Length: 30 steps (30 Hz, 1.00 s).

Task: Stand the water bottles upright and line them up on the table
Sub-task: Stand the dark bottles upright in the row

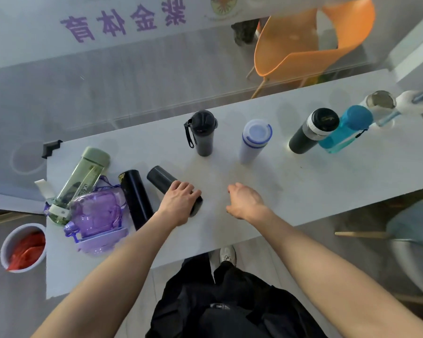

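**One head view, steep and wide**

Looking down from head height, forward and steeply down over the white tabletop (303,191). Wide-angle, edges bowed. Close in: both forearms reaching up from the bottom edge, hands mid-frame. Far side of the tabletop toward the top, orange chair (310,45) and floor beyond. Own shoe (227,256) straight below. No second view to compare.

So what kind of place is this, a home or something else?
Probably a sports venue or public activity room rather than a home: a white banner with large purple characters, a long white table holding many different bottles, and an orange plastic chair.
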{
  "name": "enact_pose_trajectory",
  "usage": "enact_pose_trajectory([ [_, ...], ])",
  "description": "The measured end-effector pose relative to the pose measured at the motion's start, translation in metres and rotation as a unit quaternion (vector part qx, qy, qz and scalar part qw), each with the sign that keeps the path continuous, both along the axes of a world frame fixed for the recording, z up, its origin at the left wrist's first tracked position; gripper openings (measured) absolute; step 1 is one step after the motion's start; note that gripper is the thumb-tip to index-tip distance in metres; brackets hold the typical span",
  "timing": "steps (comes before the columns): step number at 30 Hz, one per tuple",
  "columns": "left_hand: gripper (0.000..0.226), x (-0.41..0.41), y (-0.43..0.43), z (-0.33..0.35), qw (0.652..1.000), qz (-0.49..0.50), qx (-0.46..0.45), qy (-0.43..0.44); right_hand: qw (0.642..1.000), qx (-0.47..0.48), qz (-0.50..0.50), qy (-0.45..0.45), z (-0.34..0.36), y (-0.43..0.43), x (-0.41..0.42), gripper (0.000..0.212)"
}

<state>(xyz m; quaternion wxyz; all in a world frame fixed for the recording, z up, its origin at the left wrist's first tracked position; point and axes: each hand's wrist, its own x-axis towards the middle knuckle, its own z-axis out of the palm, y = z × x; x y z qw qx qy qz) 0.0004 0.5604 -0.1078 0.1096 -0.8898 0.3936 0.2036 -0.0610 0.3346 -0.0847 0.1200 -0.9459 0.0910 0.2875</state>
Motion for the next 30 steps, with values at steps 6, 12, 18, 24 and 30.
enact_pose_trajectory([
  [6, 0.069, 0.004, -0.002, -0.004, 0.999, -0.004, -0.026, -0.027, 0.998, -0.033, 0.051, 0.005, -0.007, -0.005, -0.026, 0.037],
  [12, 0.066, 0.021, -0.005, 0.063, 0.942, 0.217, -0.251, -0.047, 0.998, -0.013, 0.055, -0.005, 0.003, -0.007, -0.02, 0.032],
  [18, 0.075, 0.037, 0.003, 0.096, 0.854, 0.376, -0.357, -0.042, 0.998, 0.021, 0.05, -0.034, 0.009, 0.001, -0.006, 0.054],
  [24, 0.075, 0.036, 0.003, 0.097, 0.869, 0.369, -0.329, -0.032, 0.998, 0.029, 0.044, -0.037, 0.011, -0.003, -0.006, 0.054],
  [30, 0.083, 0.041, -0.01, 0.106, 0.889, 0.344, -0.302, -0.025, 0.998, 0.039, 0.04, -0.035, 0.012, -0.011, -0.017, 0.053],
])
